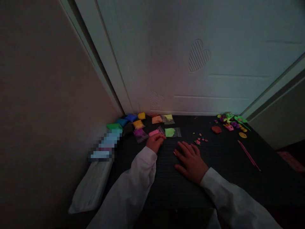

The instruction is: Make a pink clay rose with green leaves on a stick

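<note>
My left hand (156, 142) is closed, its fingers pressed together, just in front of a small bag of pink clay (154, 132). Whatever lies inside its fingers, if anything, is hidden. A bag of light green clay (170, 132) lies to the right of that hand. My right hand (192, 161) rests over the dark tabletop (164, 184) with its fingers spread; a speck of pink shows at one fingertip. Beyond it are small pink and green clay pieces (197, 141), some scattered loose. Farther right sits a flat reddish lump of clay (216, 129).
Several colored clay bags, such as the purple one (140, 134), line the back left. A white package (91, 187) lies along the left wall. Colorful clay shapes (230, 122) cluster at the back right, with pink sticks (249, 155) before them. A white panel (166, 63) rises behind.
</note>
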{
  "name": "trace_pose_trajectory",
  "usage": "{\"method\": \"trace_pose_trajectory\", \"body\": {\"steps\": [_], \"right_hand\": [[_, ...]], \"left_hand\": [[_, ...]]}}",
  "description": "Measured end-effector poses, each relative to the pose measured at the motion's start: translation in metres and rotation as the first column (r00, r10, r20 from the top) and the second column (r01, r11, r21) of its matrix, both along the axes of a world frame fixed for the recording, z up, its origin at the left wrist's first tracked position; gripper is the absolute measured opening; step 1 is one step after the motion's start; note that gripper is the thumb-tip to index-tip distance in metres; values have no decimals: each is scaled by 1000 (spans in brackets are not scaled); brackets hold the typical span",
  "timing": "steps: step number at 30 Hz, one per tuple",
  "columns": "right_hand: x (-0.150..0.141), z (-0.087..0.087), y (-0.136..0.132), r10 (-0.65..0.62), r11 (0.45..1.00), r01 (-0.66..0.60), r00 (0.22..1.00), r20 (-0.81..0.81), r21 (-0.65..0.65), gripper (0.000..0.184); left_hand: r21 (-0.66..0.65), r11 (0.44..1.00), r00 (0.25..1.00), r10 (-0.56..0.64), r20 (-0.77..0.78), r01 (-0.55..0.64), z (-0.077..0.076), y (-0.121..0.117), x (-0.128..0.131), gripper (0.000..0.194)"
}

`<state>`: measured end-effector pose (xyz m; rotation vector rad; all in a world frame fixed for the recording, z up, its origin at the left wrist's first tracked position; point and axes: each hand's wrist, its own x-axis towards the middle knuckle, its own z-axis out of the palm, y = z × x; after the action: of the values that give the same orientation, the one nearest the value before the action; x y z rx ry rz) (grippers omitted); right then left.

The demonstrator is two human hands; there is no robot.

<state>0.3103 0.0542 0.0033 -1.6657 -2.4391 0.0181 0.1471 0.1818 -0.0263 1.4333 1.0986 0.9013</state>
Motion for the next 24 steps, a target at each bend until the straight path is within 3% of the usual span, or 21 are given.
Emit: {"method": "trace_pose_trajectory", "body": {"steps": [4, 8, 12, 16, 20, 24], "right_hand": [[1, -1, 0, 103, 994, -103, 994, 24, -22, 49], [1, -2, 1, -17, 1000, 17, 1000, 22, 11, 53], [0, -3, 0, 84, 996, -84, 996, 23, -5, 48], [0, -4, 0, -35, 999, 34, 999, 15, 26, 50], [0, -4, 2, 82, 996, -83, 996, 26, 13, 46], [1, -4, 2, -46, 999, 45, 999, 13, 23, 50]], "left_hand": [[1, 1000, 1000, 11, -29, -11, 5, -2, 1, 16], [-3, 1000, 999, 20, -45, -21, 9, -5, 2, 16], [-4, 1000, 998, 27, -51, -27, 9, -4, 3, 17], [-8, 1000, 998, 29, -58, -30, 8, -4, 3, 18], [-3, 999, 998, 34, -58, -34, 9, -5, 3, 18], [9, 999, 997, 43, -59, -42, 12, -6, 4, 19]]}}
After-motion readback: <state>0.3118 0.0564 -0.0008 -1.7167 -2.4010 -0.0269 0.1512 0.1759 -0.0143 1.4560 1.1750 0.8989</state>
